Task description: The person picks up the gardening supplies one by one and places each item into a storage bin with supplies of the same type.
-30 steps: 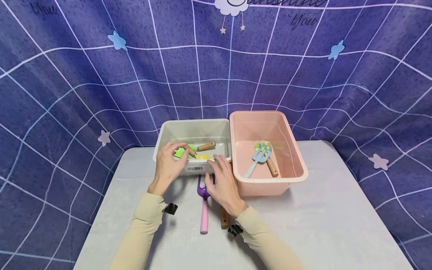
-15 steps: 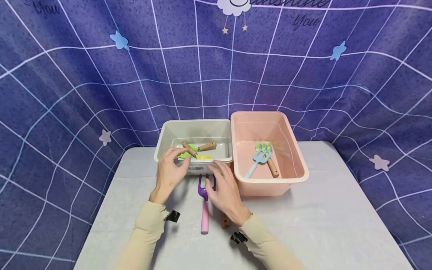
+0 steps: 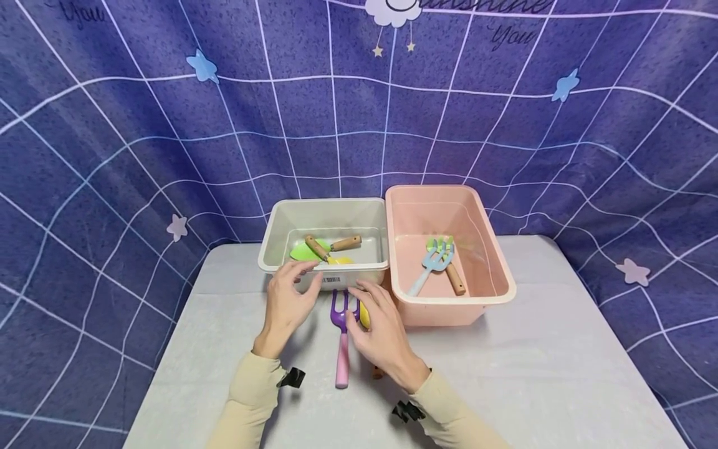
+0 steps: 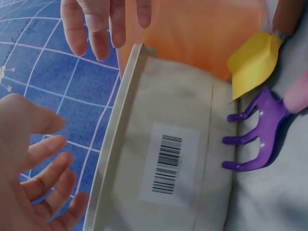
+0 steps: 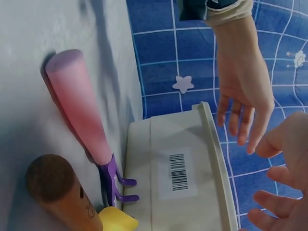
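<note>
My left hand [image 3: 287,305] hovers at the front left of the grey bin [image 3: 367,272], fingers loosely bent and holding nothing. On the right, my other hand [image 3: 382,330] hangs relaxed over a hand fork [image 3: 342,358] with purple tines and a pink handle, which lies on the table with its tines toward the bin. Beside the fork lies a yellow trowel [image 4: 255,62] with a wooden handle [image 5: 65,192], mostly hidden under the right hand in the head view. Inside the grey bin are a green trowel [image 3: 303,252] and a yellow-headed tool [image 3: 340,260], both wooden-handled.
Right against the grey bin stands a deeper pink bin [image 3: 437,315]. It holds a light blue fork [image 3: 433,263] crossed over a green-headed tool with a wooden handle [image 3: 455,280]. A blue grid-patterned curtain [image 3: 359,112] hangs behind the grey table [image 3: 561,362].
Both hands have drawn back slightly from the grey bin toward the person, uncovering more of the tools in it and some of the yellow trowel's blade. The tools and bins stay in place.
</note>
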Demonstrator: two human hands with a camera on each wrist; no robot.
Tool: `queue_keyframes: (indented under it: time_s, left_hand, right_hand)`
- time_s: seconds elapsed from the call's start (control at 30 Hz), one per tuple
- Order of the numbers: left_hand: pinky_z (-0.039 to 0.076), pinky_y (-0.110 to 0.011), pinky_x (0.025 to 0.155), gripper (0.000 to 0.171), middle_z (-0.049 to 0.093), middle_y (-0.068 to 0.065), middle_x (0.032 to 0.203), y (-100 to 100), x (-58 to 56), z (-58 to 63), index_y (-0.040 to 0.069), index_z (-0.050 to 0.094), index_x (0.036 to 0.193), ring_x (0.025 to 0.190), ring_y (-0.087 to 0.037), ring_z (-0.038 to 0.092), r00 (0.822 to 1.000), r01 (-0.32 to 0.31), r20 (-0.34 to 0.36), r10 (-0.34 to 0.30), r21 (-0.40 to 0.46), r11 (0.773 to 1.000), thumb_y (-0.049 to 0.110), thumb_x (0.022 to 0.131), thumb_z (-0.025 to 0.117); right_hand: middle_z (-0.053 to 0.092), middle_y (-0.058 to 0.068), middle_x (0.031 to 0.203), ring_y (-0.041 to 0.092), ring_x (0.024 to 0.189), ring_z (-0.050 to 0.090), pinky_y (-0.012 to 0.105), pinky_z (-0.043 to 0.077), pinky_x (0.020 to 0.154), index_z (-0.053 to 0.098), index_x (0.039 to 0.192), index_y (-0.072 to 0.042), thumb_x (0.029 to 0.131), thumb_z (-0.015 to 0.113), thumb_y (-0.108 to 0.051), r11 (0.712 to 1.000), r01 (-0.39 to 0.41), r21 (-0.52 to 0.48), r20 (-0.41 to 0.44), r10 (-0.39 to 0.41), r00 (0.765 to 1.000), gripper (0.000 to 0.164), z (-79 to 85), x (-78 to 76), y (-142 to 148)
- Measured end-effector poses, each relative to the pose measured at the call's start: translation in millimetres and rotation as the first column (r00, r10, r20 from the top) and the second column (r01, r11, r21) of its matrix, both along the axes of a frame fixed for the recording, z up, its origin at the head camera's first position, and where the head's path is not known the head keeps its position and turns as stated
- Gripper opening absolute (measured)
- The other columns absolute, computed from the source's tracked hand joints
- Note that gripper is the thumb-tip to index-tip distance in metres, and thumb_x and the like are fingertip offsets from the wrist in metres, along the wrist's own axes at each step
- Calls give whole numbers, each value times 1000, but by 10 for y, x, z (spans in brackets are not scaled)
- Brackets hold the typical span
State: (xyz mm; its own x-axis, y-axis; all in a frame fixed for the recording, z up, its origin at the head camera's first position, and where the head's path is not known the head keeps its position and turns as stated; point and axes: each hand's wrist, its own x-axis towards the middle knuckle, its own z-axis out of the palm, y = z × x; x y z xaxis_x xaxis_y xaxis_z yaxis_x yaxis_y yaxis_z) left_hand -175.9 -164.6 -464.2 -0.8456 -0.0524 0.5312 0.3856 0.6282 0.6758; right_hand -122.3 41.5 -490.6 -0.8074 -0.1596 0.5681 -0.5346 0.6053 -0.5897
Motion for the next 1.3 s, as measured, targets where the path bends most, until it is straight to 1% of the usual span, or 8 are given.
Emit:
queue_keyframes:
  time_s: [0.1, 0.2, 0.37, 0.57, 0.77, 1.03, 1.17, 1.3]
  left_hand:
    - [55, -46, 81, 28, 77, -14, 105, 14, 73, -31, 11, 81, 116, 92, -35, 72, 999, -2, 49, 2, -10, 1000, 19, 89, 82]
    - [55, -42, 79, 29, 77, -12, 105, 26, 125, -61, 13, 81, 117, 94, -33, 73, 996, -9, 88, 11, -24, 1000, 21, 90, 82]
    - [54, -44, 81, 31, 77, -12, 108, 51, 196, -114, 12, 81, 119, 98, -35, 71, 994, -22, 110, 26, -37, 999, 20, 89, 83]
    - [52, -52, 91, 35, 76, -14, 114, 99, 284, -284, 9, 79, 120, 105, -38, 70, 991, -45, 122, 56, -88, 995, 20, 87, 83]
    - [52, -50, 87, 36, 75, -11, 111, 138, 363, -427, 13, 79, 122, 102, -34, 67, 971, -29, 232, 63, -148, 989, 26, 88, 81]
    - [55, -49, 88, 38, 75, -8, 111, 186, 463, -578, 12, 78, 124, 100, -28, 70, 957, -2, 286, 50, -168, 986, 28, 89, 81]
    - [56, -46, 84, 36, 76, -6, 107, 206, 484, -661, 11, 78, 123, 95, -24, 73, 947, 16, 318, 40, -172, 985, 26, 90, 80]
    - [55, -44, 82, 34, 75, -4, 100, 216, 499, -731, 12, 78, 121, 89, -20, 72, 941, 11, 334, 54, -190, 982, 26, 90, 81]
  right_hand:
    - [64, 14, 146, 28, 137, 59, 48, 49, 114, 71, 136, -8, 92, 76, -18, 1000, 1, 6, -20, -1, 1000, 45, -6, 51, 28]
    - [65, 11, 145, 28, 137, 60, 47, 49, 115, 70, 136, -8, 92, 76, -19, 1000, 9, 14, -38, -9, 999, 46, -1, 110, 59]
    - [66, 6, 145, 26, 137, 60, 44, 47, 116, 71, 135, -9, 92, 76, -19, 1000, 8, 8, -60, -7, 998, 45, 18, 187, 125]
    - [67, 7, 143, 27, 135, 62, 43, 48, 114, 71, 134, -8, 89, 78, -14, 1000, -10, -21, -100, 8, 995, 46, 34, 234, 216]
    - [69, 13, 140, 35, 130, 64, 45, 50, 112, 72, 130, -5, 86, 79, -10, 999, -17, -44, -146, 10, 989, 45, 28, 277, 285]
    - [70, 13, 137, 33, 128, 66, 44, 51, 110, 73, 127, -5, 84, 80, -6, 997, -23, -75, -172, 10, 985, 44, 40, 367, 376]
    - [70, 15, 137, 34, 127, 66, 39, 50, 111, 74, 126, -4, 83, 80, -3, 995, -32, -98, -185, 13, 983, 43, 57, 403, 433]
    - [70, 15, 138, 34, 127, 66, 30, 45, 116, 73, 128, -6, 82, 79, -1, 993, -22, -116, -203, -2, 979, 46, 71, 439, 502]
